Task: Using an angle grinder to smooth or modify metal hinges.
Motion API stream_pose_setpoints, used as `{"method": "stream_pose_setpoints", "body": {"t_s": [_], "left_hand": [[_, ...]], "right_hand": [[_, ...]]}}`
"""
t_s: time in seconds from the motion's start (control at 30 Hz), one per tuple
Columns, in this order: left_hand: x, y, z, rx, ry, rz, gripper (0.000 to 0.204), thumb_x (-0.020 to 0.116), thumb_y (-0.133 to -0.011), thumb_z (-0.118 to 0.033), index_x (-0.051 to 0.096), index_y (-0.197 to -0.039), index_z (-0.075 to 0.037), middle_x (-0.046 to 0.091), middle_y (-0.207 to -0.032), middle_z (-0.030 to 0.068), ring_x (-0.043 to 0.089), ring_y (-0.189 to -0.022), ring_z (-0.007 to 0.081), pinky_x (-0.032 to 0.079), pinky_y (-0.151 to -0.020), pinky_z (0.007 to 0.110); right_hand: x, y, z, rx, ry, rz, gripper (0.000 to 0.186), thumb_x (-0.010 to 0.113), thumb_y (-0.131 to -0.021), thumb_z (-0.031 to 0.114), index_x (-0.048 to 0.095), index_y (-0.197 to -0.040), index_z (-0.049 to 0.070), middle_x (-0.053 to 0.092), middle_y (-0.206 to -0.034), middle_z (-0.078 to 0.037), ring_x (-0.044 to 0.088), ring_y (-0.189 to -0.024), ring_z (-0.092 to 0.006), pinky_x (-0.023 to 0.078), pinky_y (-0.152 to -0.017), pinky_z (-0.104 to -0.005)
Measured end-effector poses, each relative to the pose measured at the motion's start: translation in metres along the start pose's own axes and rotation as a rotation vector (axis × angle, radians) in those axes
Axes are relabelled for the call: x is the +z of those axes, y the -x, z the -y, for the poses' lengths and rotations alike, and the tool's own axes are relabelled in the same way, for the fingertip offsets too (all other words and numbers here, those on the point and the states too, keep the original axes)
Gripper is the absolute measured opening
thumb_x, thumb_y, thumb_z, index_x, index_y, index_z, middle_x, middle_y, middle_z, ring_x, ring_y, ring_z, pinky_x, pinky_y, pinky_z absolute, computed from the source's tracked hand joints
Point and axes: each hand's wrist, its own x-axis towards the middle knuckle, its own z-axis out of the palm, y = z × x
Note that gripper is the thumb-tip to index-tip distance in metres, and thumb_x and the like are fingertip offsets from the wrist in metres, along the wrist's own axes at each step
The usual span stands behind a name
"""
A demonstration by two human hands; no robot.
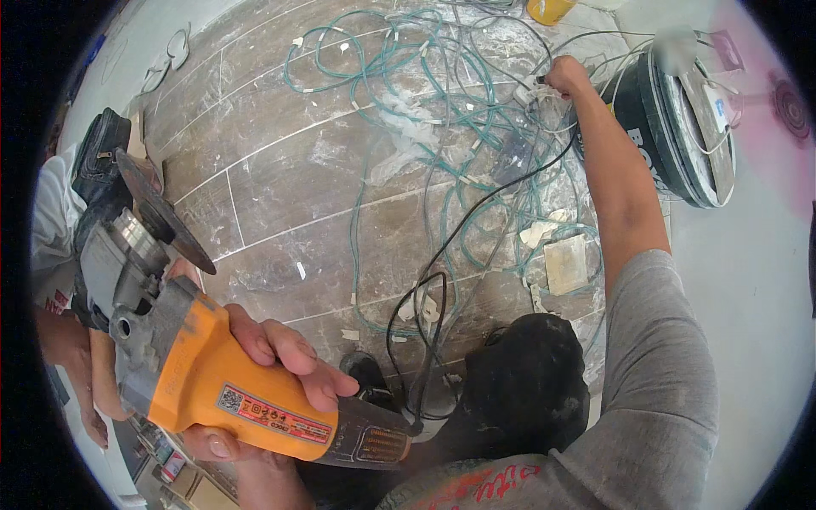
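Note:
My left hand (280,374) is wrapped around the orange body of an angle grinder (212,374), held up at the lower left. Its dark cutting disc (166,212) and grey gear head point up and to the left. A black power cord (476,212) runs from the grinder's tail across the floor. My right hand (565,76) reaches far out to the upper right and pinches the end of that cord, by what looks like a plug, near a white socket block (525,95). My dark-trousered knee (527,382) shows below.
Tangled green cable (399,85) loops over the brown tiled floor (280,170), with tile scraps and dust. A black bucket (671,127) with white rim stands at the right. An orange container (551,8) sits at the top. Another person's arm (72,357) shows at the left.

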Motion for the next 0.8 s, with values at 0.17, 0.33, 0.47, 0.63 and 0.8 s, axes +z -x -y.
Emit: {"method": "stream_pose_setpoints", "body": {"t_s": [0.17,0.33,0.47,0.63,0.8], "left_hand": [[0.004,-0.002,0.002,0.002,-0.219,-0.088,0.054,0.076,-0.072,-0.025,0.041,-0.106,-0.002,0.057,-0.1,0.019,0.066,-0.086,0.0333,0.053,-0.086,0.06],[0.007,-0.002,0.003,-0.008,-0.221,-0.099,0.055,0.076,-0.071,-0.024,0.041,-0.106,-0.002,0.057,-0.1,0.0187,0.066,-0.087,0.0342,0.053,-0.087,0.06],[0.008,-0.002,0.003,-0.018,-0.22,-0.12,0.055,0.076,-0.07,-0.023,0.041,-0.106,-0.001,0.057,-0.099,0.019,0.066,-0.087,0.0341,0.053,-0.087,0.06],[0.007,-0.005,0.005,-0.02,-0.211,-0.128,0.055,0.076,-0.07,-0.023,0.041,-0.106,-0.001,0.057,-0.099,0.0195,0.066,-0.086,0.0339,0.053,-0.086,0.06],[0.005,-0.007,0.006,-0.024,-0.23,-0.14,0.056,0.077,-0.07,-0.024,0.04,-0.106,-0.001,0.057,-0.098,0.0199,0.066,-0.084,0.0336,0.054,-0.085,0.059]], "right_hand": [[0.011,0.002,-0.008,-0.341,0.228,-0.411,0.019,0.056,-0.079,0.009,0.067,-0.094,0.006,0.069,-0.093,-0.018,0.066,-0.091,-0.0367,0.053,-0.077,-0.0449],[0.005,0.009,-0.003,-0.396,0.34,-0.241,0.022,0.054,-0.085,0.007,0.065,-0.104,0.006,0.068,-0.105,-0.019,0.065,-0.1,-0.0372,0.054,-0.081,-0.0476],[0.0,0.014,0.001,-0.422,0.398,-0.205,0.021,0.055,-0.085,0.009,0.066,-0.102,0.006,0.068,-0.104,-0.019,0.066,-0.097,-0.0375,0.054,-0.081,-0.0475],[0.0,0.017,-0.003,-0.572,0.358,-0.316,0.008,0.056,-0.079,0.006,0.064,-0.082,0.006,0.068,-0.086,-0.019,0.066,-0.086,-0.0381,0.051,-0.072,-0.0456],[-0.001,0.017,0.002,-0.539,0.382,-0.157,0.014,0.061,-0.082,0.008,0.067,-0.094,0.005,0.069,-0.098,-0.019,0.066,-0.094,-0.037,0.054,-0.08,-0.0457]]}}
